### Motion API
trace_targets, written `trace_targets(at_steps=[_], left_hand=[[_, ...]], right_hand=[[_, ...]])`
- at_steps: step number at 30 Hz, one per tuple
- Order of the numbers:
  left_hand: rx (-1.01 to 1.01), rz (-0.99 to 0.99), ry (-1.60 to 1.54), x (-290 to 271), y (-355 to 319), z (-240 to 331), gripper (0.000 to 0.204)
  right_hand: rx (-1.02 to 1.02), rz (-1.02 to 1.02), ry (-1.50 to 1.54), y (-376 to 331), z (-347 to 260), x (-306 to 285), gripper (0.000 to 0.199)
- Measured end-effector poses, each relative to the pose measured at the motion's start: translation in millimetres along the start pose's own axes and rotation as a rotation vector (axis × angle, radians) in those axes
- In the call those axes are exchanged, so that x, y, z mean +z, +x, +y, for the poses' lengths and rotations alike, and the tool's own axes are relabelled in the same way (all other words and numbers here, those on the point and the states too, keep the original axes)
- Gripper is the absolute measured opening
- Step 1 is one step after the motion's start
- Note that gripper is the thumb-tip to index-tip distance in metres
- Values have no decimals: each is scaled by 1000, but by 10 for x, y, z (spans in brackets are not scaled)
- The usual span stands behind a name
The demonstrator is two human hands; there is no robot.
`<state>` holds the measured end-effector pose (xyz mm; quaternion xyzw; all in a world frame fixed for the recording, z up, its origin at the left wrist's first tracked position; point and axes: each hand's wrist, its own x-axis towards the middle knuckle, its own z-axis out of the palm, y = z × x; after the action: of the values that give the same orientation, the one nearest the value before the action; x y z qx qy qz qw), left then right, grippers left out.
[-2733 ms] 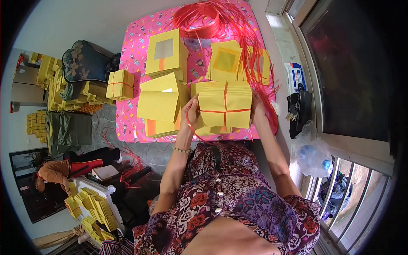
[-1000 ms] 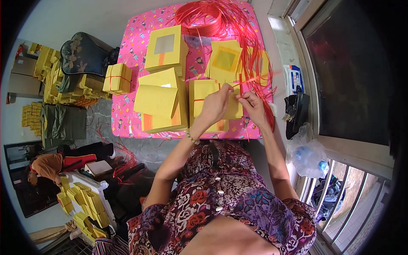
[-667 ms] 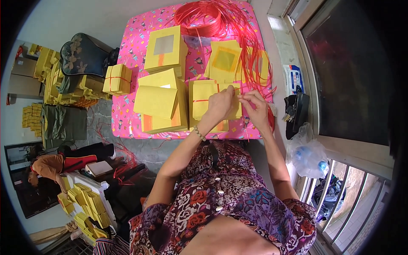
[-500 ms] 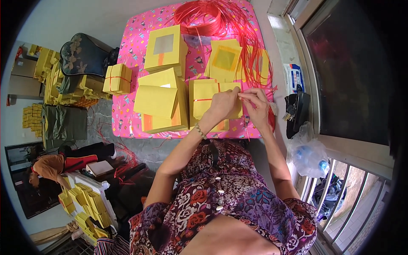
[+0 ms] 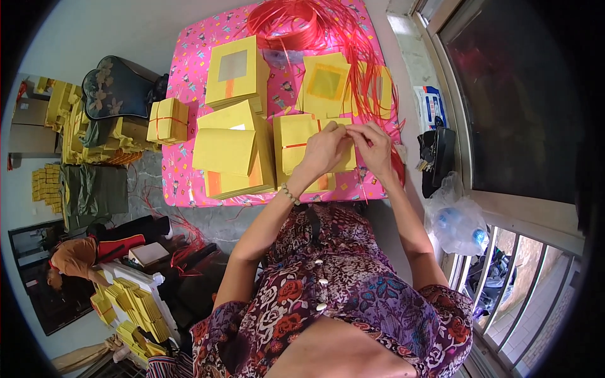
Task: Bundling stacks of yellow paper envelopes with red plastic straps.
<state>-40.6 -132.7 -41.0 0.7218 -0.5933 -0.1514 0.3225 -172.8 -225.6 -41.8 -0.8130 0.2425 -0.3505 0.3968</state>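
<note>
A bundle of yellow paper sheets [image 5: 296, 133] lies at the table's near edge, crossed by a red plastic strap [image 5: 293, 146]. My left hand [image 5: 322, 151] rests over the bundle's right part, with its fingers closed in a pinch. Just beside it, my right hand [image 5: 373, 150] is pinched too, fingertips nearly meeting the left ones. Both seem to hold the strap's ends at the bundle's right side; the fingers largely cover that spot. Left of the bundle stands a taller yellow stack [image 5: 242, 148] with a folded yellow piece [image 5: 222, 151] on top.
A pink patterned cloth [image 5: 189, 63] covers the table. Toward the back are a coil of red strapping [image 5: 283, 28], another yellow stack [image 5: 233, 69] and yellow sheets [image 5: 324, 82]. A strapped bundle [image 5: 167, 121] sits at the left edge. Another person [image 5: 79, 255] is at lower left.
My hands stay at the bundle's right side; the right fingers have curled in closer to the left ones. The whole view has shifted slightly.
</note>
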Motion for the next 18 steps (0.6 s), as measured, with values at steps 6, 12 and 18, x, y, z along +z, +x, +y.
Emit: trace_targets(at_steps=[6, 12, 18], left_hand=[[104, 196, -80, 27, -35, 2, 34], [213, 89, 126, 1, 12, -1, 50], [282, 141, 41, -82, 65, -27, 31]], right_hand=[[392, -176, 286, 65, 242, 12, 5], [338, -269, 613, 146, 342, -21, 11], [764, -599, 720, 224, 372, -189, 11]])
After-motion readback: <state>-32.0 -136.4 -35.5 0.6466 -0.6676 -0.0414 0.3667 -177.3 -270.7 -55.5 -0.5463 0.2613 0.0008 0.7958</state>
